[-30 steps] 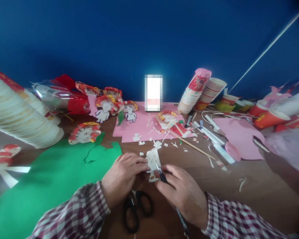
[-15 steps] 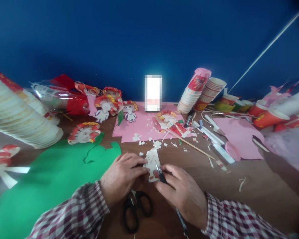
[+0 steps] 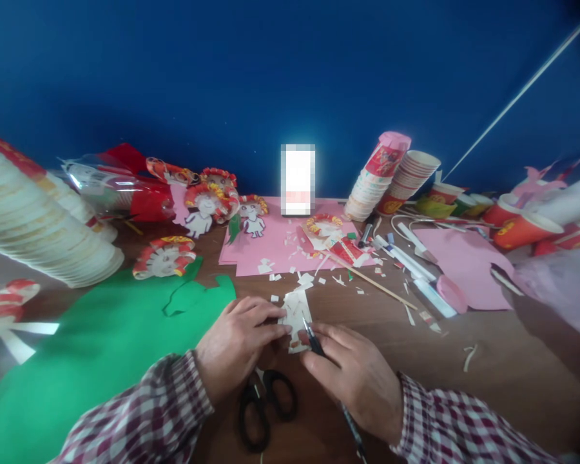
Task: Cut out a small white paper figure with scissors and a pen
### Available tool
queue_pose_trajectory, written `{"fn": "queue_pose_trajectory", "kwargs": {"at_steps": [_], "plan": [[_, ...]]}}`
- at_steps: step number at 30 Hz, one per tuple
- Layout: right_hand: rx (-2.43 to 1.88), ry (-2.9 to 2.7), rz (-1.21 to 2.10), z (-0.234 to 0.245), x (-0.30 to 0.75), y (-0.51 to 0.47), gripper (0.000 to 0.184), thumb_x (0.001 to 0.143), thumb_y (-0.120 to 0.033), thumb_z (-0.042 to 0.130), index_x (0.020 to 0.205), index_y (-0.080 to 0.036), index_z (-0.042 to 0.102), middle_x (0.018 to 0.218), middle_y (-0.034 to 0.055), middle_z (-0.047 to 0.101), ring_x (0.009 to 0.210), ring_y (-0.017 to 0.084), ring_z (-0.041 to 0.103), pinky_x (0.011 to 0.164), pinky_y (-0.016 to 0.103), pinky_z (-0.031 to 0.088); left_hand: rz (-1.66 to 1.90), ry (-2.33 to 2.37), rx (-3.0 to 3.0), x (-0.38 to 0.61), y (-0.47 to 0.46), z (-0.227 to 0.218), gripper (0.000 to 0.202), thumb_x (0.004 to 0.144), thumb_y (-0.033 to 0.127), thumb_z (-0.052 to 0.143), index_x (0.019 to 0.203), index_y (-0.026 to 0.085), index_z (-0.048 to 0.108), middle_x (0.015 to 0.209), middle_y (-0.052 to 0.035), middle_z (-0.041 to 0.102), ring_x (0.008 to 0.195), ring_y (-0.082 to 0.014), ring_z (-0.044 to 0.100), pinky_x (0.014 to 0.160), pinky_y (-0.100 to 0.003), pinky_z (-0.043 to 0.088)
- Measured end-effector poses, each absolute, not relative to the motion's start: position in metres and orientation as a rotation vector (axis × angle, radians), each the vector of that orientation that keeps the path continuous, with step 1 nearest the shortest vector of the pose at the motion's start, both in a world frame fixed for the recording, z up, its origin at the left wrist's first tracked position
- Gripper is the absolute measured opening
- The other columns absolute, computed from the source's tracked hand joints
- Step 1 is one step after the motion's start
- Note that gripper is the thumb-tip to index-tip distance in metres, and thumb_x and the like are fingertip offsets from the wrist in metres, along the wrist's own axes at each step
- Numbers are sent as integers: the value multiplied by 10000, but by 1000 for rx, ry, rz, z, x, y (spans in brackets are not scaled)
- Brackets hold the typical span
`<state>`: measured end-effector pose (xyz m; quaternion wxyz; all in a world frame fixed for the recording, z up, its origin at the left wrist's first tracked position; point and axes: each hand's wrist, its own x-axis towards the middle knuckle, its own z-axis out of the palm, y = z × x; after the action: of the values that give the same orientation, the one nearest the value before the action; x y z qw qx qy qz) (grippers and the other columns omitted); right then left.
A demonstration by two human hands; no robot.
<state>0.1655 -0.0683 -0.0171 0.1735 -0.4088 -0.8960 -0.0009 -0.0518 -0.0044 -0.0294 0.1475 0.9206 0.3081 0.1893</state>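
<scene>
Across the back, a blue wall [image 3: 174,77] is rising behind the clutter, and a bright, pixelated rectangle [image 3: 298,180] is glowing in front of it. To the left, a long stack of paper cups [image 3: 43,219] is leaning over a big green sheet [image 3: 101,348]; a red-and-yellow-fringed round craft [image 3: 164,259] is lying at that sheet's far edge. Pink sheets [image 3: 246,261] are spreading in the middle, with white scraps [image 3: 265,265] littering them. A thin wooden stick [image 3: 377,283] is lying aslant nearby. A pink-topped cup stack [image 3: 377,177] is tilting to the right, and farther over, an orange cup [image 3: 529,233] is resting beside another pink sheet [image 3: 468,270].
</scene>
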Motion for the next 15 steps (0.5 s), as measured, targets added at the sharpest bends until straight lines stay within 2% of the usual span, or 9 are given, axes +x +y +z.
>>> {"fn": "queue_pose_trajectory", "kwargs": {"at_steps": [15], "plan": [[-1156, -2540, -2, -17, 165, -68, 190, 906, -177, 439, 974, -182, 617, 1029, 89, 641, 1077, 208, 523, 863, 359, 452, 566, 881, 2661, -52, -4, -32, 391, 810, 95, 417, 1105, 274, 600, 1117, -41, 616, 1017, -214, 494, 835, -399, 391]]}}
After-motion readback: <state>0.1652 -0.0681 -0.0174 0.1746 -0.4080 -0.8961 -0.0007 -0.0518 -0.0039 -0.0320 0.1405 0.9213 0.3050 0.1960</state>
